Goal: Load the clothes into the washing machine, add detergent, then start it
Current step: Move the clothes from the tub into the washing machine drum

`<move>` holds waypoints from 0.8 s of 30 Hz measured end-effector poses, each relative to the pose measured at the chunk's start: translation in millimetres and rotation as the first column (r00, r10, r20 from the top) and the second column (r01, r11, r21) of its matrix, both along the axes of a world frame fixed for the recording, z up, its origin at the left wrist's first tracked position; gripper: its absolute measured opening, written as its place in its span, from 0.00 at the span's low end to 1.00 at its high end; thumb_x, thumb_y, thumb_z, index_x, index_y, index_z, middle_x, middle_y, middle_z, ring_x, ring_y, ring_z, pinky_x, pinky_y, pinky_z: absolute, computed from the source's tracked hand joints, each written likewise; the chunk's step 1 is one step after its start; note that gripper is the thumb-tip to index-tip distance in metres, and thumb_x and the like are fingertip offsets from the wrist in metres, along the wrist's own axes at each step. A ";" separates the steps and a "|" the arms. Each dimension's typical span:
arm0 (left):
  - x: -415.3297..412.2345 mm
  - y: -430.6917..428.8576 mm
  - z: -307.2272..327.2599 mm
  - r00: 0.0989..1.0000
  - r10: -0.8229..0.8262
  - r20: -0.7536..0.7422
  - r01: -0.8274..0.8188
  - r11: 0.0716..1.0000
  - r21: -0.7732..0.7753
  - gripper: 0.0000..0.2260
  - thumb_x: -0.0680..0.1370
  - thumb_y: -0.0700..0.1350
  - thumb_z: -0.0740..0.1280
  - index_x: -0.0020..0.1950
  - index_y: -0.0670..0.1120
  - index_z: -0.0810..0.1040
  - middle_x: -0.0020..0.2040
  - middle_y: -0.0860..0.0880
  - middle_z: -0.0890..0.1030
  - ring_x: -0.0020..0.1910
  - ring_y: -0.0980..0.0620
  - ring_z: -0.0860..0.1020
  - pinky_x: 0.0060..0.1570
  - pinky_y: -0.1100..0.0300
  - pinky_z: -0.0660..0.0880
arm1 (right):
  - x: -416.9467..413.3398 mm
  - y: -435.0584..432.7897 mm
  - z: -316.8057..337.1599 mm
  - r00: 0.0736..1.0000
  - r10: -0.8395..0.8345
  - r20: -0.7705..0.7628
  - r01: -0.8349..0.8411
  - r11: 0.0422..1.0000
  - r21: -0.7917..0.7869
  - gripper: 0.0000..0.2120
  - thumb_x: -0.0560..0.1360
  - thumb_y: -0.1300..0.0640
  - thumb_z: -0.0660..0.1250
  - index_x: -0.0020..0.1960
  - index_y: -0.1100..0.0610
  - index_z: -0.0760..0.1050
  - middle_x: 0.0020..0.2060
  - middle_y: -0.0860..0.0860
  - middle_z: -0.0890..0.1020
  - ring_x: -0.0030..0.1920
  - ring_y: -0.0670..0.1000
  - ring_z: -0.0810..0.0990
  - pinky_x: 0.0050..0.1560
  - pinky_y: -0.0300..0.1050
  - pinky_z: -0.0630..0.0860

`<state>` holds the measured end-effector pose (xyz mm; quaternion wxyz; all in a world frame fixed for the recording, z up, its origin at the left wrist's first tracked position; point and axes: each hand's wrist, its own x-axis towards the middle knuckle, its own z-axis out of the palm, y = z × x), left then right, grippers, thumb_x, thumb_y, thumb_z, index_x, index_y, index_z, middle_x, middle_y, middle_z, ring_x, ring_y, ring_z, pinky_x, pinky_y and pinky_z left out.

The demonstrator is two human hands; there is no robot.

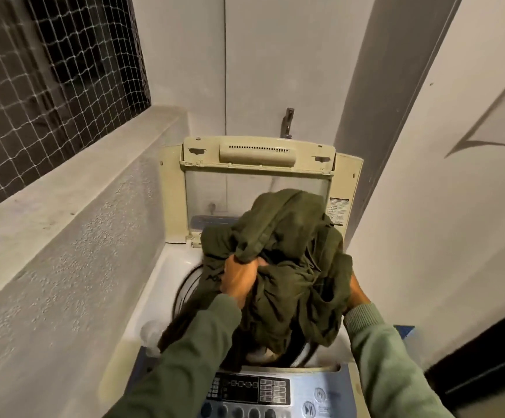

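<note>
Head view: a top-loading washing machine stands in a corner, seen from above.
Lid: raised and standing upright at the back of the machine.
Clothes: a bunched olive-green bundle held over the open drum, with its lower folds hanging down into the opening.
Left hand: its fingers are curled tight into a fistful of the cloth on the bundle's left side.
Right hand: against the bundle's right side. Its fingers are buried under the fabric, so I cannot tell their grip.
Control panel: at the near edge of the machine, between the two green sleeves.
Tap: on the wall just behind the lid.
Ledge: a concrete ledge runs along the left under a netted window.
</note>
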<state>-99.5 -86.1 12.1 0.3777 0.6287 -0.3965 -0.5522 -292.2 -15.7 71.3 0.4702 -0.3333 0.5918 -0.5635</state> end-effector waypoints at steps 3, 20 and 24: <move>-7.1 -4.0 -32.4 0.995 -0.012 -0.100 0.019 0.998 0.063 0.21 0.57 0.51 0.73 0.47 0.47 0.82 0.51 0.43 0.83 0.50 0.40 0.81 0.53 0.41 0.79 | -10.5 -11.5 -20.0 0.999 -0.012 0.045 0.011 1.000 0.021 0.09 0.80 0.67 0.58 0.42 0.60 0.69 0.37 0.52 0.70 0.27 0.37 0.77 0.37 0.32 0.74; 50.3 -37.1 -146.1 0.968 0.146 -0.202 -0.065 0.930 0.361 0.42 0.57 0.57 0.71 0.71 0.50 0.72 0.68 0.43 0.74 0.64 0.38 0.74 0.65 0.40 0.71 | 16.6 -79.1 -118.6 0.887 0.401 -0.229 -0.225 0.809 0.544 0.18 0.84 0.59 0.49 0.67 0.68 0.69 0.64 0.58 0.73 0.61 0.54 0.70 0.69 0.48 0.63; 60.5 -33.7 -121.8 0.998 -0.022 -0.059 0.044 0.916 0.399 0.40 0.69 0.58 0.70 0.78 0.48 0.61 0.75 0.42 0.66 0.71 0.38 0.67 0.69 0.41 0.66 | 22.0 -91.9 -139.2 0.799 0.540 -0.266 -0.257 0.706 0.660 0.18 0.84 0.60 0.48 0.69 0.68 0.66 0.71 0.63 0.67 0.71 0.60 0.66 0.70 0.45 0.60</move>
